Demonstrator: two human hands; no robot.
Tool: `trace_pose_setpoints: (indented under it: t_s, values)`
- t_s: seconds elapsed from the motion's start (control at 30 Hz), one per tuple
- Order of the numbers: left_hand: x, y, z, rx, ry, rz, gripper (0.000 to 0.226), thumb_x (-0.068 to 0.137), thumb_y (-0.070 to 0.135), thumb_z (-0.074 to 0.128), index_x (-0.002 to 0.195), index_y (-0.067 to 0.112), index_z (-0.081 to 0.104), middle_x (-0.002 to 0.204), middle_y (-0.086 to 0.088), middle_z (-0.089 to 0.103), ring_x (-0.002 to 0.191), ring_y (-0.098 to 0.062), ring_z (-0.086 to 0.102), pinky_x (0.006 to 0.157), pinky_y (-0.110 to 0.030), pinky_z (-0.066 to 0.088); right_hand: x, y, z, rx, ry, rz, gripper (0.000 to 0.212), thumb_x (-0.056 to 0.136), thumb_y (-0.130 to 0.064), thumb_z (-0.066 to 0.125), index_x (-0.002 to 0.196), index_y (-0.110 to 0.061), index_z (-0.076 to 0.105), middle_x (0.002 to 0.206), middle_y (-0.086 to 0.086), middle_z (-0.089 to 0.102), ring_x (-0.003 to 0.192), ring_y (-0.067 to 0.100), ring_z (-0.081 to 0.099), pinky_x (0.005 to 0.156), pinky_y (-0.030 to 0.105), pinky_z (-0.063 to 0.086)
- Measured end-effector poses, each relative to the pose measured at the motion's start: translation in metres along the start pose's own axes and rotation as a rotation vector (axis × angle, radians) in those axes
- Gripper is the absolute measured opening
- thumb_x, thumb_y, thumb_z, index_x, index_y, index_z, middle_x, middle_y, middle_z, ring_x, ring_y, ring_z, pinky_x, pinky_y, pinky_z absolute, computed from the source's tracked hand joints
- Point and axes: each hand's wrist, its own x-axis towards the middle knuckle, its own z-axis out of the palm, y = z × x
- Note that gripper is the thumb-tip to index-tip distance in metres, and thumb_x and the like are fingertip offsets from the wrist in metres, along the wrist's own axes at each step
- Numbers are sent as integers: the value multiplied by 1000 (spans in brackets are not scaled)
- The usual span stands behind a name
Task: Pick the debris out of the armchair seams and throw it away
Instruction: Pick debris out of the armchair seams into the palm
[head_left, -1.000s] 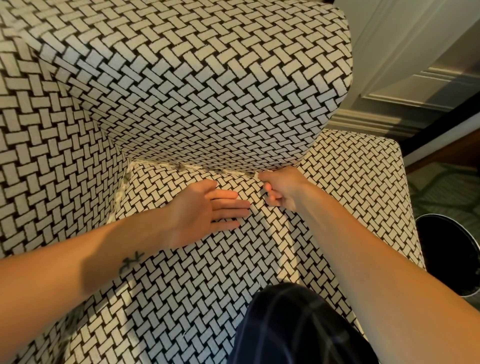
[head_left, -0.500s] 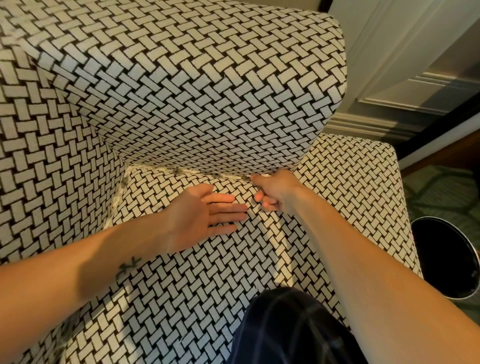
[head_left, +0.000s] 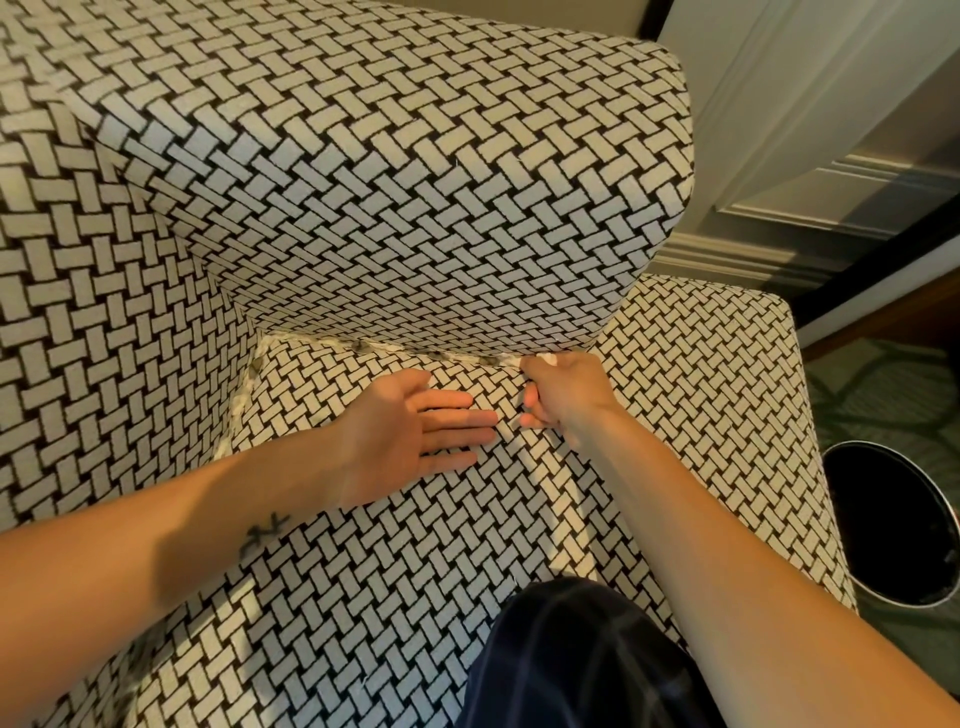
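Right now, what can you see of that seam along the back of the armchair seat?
The seam is a pale gap where the basket-weave seat cushion meets the chair back. It runs from the left rear corner, where it turns forward, across to the right hand. Grey clumps of debris sit in it. The hand's curled fingers meet its right end; whether they pinch anything is hidden. The left hand lies flat on the cushion in front, apart from it.

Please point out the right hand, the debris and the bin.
right hand (head_left: 566, 389), head view, its back
debris (head_left: 363, 345), head view, grey clump in seam
bin (head_left: 883, 519), head view, dark inner wall
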Motion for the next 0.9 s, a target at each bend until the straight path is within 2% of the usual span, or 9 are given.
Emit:
trace_pose_setpoints:
  t_s: [0.2,0.33,0.43,0.5,0.57,0.67,0.73,0.8,0.9]
  values:
    - [-1,1,1,-11,2,-3,54,109,38,25,136,0,53,122,-22,73,117,-35,69,105,-50,50,-15,6,-7,65,18,-63,16,103,-16,57,93,-6,64,49,4,55,42,17,43,47,26,56]
    - [-2,1,1,-14,4,-1,53,108,38,27,136,0,52,121,-22,73,117,-34,69,103,-49,51,-30,13,-13,92,-18,-106,20,103,-18,56,94,-3,67,47,3,51,37,12,40,50,28,56]
    - [-3,1,2,-12,-1,5,52,108,37,29,136,0,52,121,-22,73,117,-35,69,103,-49,51,-42,20,-15,83,-46,-159,17,103,-18,55,103,-9,69,49,4,51,43,19,39,54,31,57]
    - [-3,1,3,-17,4,11,50,107,36,31,136,0,52,121,-22,73,117,-36,69,105,-50,50,-48,25,-15,8,-73,-221,20,104,-22,53,110,-13,70,50,5,53,46,22,45,58,35,60]
    - [-3,1,4,-22,8,11,49,107,35,33,135,0,52,120,-23,73,117,-36,69,107,-51,49,-53,28,-13,-97,-82,-273,22,105,-26,51,114,-20,70,52,6,56,48,23,56,58,32,58]
    - [-1,1,3,-28,-8,2,48,107,36,35,135,1,52,121,-22,73,117,-36,69,109,-51,48,-57,32,-14,-155,-67,-308,25,105,-27,52,93,-20,72,54,10,59,49,24,62,51,27,51]
    - [-1,1,2,-23,-13,-3,48,107,36,35,135,1,53,121,-21,73,118,-35,68,108,-50,48,-60,33,-15,-190,-64,-335,32,104,-28,53,78,-15,66,56,10,61,49,23,62,50,26,50]
    - [0,1,2,-26,-8,-9,48,106,36,36,134,1,53,120,-21,74,117,-35,69,106,-49,49,-63,34,-17,-249,-81,-367,32,105,-27,52,79,-13,65,57,9,61,47,19,60,48,21,45]
    - [0,0,1,-50,5,-6,44,106,33,40,133,1,54,118,-23,74,116,-37,69,105,-50,50,-66,35,-15,-316,-128,-418,23,105,-26,52,95,-17,71,57,4,61,43,10,51,42,18,37]
